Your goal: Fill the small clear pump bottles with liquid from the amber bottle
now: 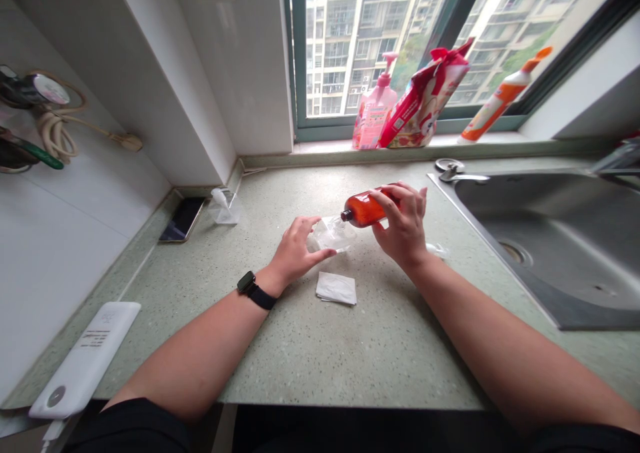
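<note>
My right hand (404,230) grips an amber-red bottle (364,209), tipped on its side with its black uncapped neck pointing left. That neck is just over a clear plastic container (333,234), whose exact kind I cannot make out. Thumb and fingers of my left hand (295,250) curve around the container's left side. In front of it lies a folded white tissue (337,288) on the speckled counter (280,353). A small clear and white piece (439,250), partly hidden, sits behind my right wrist.
At the left wall are a phone (183,220) and a clear plastic item (224,206). A white power bank (87,360) lies front left. The steel sink (560,240) is at right. A pink pump bottle (375,113), red bag (425,100) and orange-white bottle (495,103) stand on the windowsill.
</note>
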`<state>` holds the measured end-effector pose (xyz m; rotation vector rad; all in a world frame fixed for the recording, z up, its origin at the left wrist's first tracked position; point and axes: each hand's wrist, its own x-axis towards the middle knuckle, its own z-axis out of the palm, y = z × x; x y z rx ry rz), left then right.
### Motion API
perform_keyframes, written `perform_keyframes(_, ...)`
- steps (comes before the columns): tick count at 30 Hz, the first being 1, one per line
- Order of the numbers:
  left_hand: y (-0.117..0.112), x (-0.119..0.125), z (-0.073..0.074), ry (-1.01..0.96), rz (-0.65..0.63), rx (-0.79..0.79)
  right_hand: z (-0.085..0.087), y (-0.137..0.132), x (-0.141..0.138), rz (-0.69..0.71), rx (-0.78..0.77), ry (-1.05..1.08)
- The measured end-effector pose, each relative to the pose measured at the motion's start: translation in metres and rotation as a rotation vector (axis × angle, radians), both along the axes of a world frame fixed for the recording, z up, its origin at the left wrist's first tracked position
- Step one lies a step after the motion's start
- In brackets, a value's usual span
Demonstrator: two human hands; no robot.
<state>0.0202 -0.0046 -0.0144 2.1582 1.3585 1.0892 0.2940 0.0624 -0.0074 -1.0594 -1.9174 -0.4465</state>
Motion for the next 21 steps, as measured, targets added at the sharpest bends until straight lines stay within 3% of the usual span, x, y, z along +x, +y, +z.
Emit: perform_keyframes(21,-0.0009,0.0000,0.0017,-0.019,-0.018,-0.026,-0.0005,0.0000,0.0005,0.012,-0.014,0.010)
